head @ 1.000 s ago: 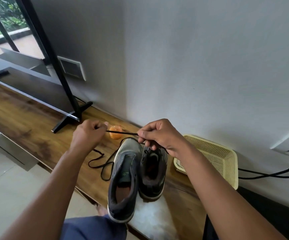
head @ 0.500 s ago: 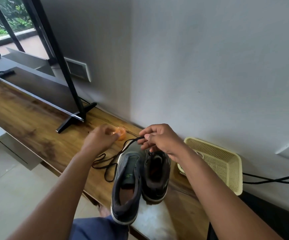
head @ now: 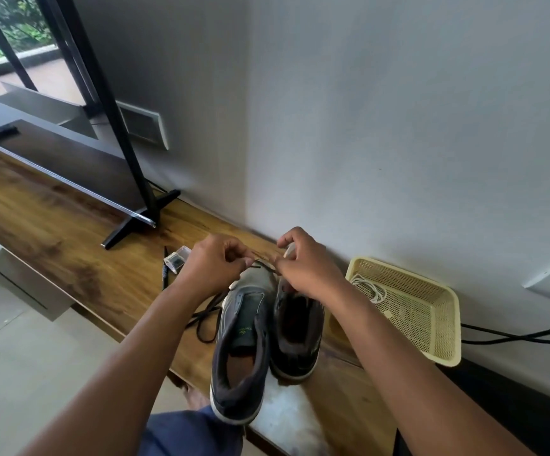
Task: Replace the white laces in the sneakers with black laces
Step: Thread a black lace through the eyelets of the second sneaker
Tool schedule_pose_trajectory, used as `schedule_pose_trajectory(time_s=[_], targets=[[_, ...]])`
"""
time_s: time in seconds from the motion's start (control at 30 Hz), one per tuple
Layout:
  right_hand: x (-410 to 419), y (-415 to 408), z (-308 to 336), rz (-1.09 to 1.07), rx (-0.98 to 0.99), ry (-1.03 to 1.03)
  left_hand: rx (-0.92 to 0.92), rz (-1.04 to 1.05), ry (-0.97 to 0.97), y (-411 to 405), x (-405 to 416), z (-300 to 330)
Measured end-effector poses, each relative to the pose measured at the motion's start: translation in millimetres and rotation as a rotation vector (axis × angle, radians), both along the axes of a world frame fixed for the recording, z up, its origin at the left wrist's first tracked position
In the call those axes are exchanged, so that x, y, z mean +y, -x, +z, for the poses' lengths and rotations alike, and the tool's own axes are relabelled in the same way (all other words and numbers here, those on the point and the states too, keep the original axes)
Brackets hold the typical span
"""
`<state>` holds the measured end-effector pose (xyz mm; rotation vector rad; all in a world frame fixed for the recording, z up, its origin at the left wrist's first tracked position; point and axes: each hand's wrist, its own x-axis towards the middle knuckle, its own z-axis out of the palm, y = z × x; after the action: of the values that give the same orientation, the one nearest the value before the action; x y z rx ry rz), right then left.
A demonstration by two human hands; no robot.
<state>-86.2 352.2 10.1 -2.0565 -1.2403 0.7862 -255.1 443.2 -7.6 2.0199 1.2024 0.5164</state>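
Observation:
Two grey sneakers stand side by side on the wooden shelf (head: 69, 258), heels toward me: the left sneaker (head: 242, 340) and the right sneaker (head: 296, 337). A black lace (head: 206, 319) runs from the left sneaker's toe end and trails in loops on the wood to its left. My left hand (head: 212, 269) pinches the lace at the toe of the left sneaker. My right hand (head: 306, 264) pinches the same lace just to the right, over the sneakers' toes. A coiled white lace (head: 370, 289) lies in the yellow basket (head: 445, 327).
A TV on a black stand (head: 138, 218) occupies the shelf's left part. A small clear packet (head: 176, 258) and a dark pen-like item (head: 165, 274) lie left of my left hand. Black cables (head: 530, 334) run along the wall at right. My knee (head: 194, 432) is below.
Both hands have come together over the left sneaker's toe, the lace between them now short. The orange object near my left hand is no longer visible; the camera shifted slightly.

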Motion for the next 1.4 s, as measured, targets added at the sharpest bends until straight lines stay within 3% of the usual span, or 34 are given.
schedule_pose_trajectory(time_s=[0.07,0.13,0.37,0.5,0.9,1.07,1.23,1.4], targets=[[-10,-2,1,0.039,-0.368,0.072,0.117,-0.019,0.036,0,1,-9],[-21,0,2,0.065,-0.521,0.127,0.198,-0.047,0.08,1,1,-15],[-25,0,-14,0.093,-0.646,0.37,0.633,-0.173,0.098,5,0,-22],[-25,2,-23,0.122,-0.674,0.325,0.741,-0.229,0.258,9,-5,-22],[-17,7,-34,0.098,-0.785,0.092,0.731,-0.27,0.505,5,-11,-11],[-20,8,-25,0.128,-0.764,0.115,0.664,-0.241,0.429,12,-10,-12],[-25,24,-14,0.185,-0.763,-0.078,0.379,-0.114,0.189,28,-6,-11],[-20,48,-28,0.28,-0.837,-0.106,0.104,-0.013,0.172,31,-15,-9]])
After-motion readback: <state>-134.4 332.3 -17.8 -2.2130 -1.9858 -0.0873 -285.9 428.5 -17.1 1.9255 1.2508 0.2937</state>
